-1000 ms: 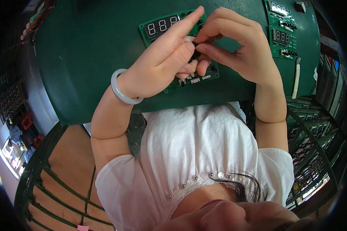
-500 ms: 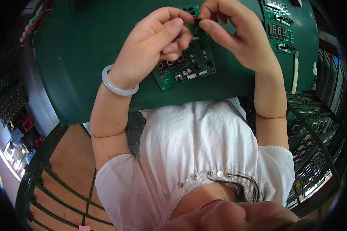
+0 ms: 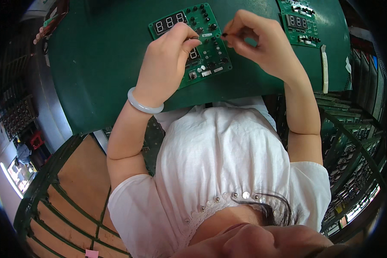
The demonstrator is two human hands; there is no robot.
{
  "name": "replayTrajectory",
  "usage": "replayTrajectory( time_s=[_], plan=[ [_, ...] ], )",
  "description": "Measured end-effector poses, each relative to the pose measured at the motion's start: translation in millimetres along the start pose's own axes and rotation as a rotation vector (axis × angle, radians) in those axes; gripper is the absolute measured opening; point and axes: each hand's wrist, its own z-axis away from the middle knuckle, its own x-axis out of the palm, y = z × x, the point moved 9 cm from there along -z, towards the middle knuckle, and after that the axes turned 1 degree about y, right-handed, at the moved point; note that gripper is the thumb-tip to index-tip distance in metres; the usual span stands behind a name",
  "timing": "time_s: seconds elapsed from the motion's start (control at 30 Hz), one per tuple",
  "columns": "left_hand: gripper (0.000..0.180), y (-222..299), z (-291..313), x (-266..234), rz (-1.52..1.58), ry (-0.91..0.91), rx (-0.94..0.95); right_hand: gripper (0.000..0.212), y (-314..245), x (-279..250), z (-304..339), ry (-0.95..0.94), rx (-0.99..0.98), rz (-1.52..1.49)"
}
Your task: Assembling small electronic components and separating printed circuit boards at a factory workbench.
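Note:
A green circuit board (image 3: pixel 208 39) with white-digit displays and small black and clear parts lies on the green table. My left hand (image 3: pixel 170 53) is over its left and middle, covering part of a display. Its thumb and index finger are closed in a pinch, and what they hold, if anything, is too small to name. Off the board's right edge, my right hand (image 3: pixel 262 45) pinches a small black component (image 3: pixel 225 35) between thumb and fingertips. Its other fingers are curled in.
More circuit boards (image 3: pixel 297 36) lie at the far right of the green table (image 3: pixel 107 56). Near them is a pale strip (image 3: pixel 324 71). Racks holding boards (image 3: pixel 346 159) stand to the lower right. Pen-like rods (image 3: pixel 41 31) show at the far left.
My hands, close together over the board's far part before, are now apart. The left has come lower over the board, uncovering the far display; the right is beside the board's edge.

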Motion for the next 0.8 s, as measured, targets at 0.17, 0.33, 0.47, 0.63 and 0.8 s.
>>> replayTrajectory(
  time_s=[0.17,0.33,0.47,0.63,0.8],
  plan=[
    [0.011,29.1,9.6,11.4,-0.457,0.003,0.390,0.016,0.7,15.3,10.0,-0.076,-0.086,0.180],
    [0.012,27.3,7.3,15.8,-0.687,-0.061,0.358,0.012,-3.1,23.9,8.6,-0.095,-0.205,0.237],
    [0.013,13.4,-0.6,15.8,-0.776,-0.078,0.339,0.011,-2.3,27.7,7.6,-0.107,-0.223,0.255],
    [0.013,17.0,-4.5,26.3,-0.941,-0.158,0.416,0.009,1.3,28.1,7.0,-0.160,-0.229,0.243],
    [0.009,14.2,-10.4,38.8,-1.000,-0.254,0.470,0.009,3.7,25.2,5.4,-0.161,-0.236,0.217]
  ],
)
